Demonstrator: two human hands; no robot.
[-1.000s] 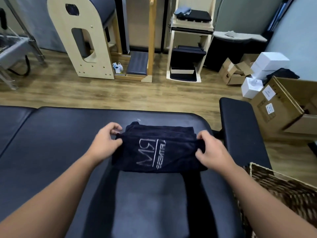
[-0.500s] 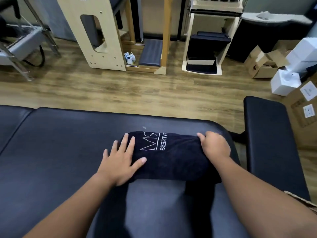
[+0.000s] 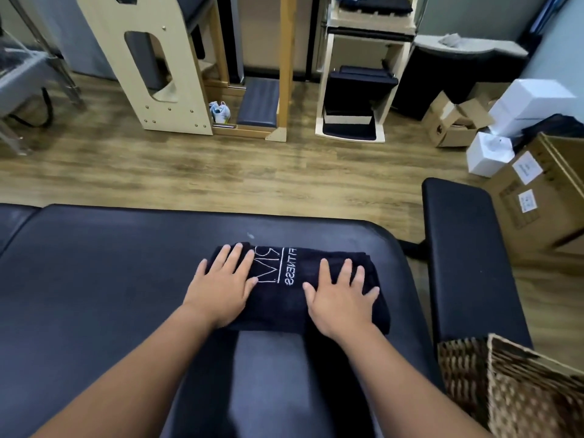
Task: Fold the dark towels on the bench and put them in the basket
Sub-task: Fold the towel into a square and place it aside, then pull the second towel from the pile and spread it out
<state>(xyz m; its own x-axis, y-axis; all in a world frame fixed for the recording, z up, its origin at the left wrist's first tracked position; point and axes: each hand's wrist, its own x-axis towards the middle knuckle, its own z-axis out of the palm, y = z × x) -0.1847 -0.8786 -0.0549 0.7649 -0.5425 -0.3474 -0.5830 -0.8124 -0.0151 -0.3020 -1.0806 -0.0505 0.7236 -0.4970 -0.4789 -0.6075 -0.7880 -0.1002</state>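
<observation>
Where hands press: towel point(image 3: 284, 298) "FITNESS".

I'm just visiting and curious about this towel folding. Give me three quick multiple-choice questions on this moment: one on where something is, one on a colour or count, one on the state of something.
1. Where is the wicker basket?
A. At the person's lower right, beside the bench
B. On the far floor by the shelves
C. On top of the towel

2. What colour is the lettering on the dark towel?
A. Red
B. White
C. Yellow

3. How are the left hand and the right hand placed?
A. Both lifting the towel in the air
B. One inside the basket
C. Both flat, palms down, on the folded towel

Answers: 1 A, the basket's woven rim shows at the lower right corner next to the bench. 2 B, the logo and the word FITNESS are white. 3 C, the fingers are spread open on the towel, which lies on the bench.
</observation>
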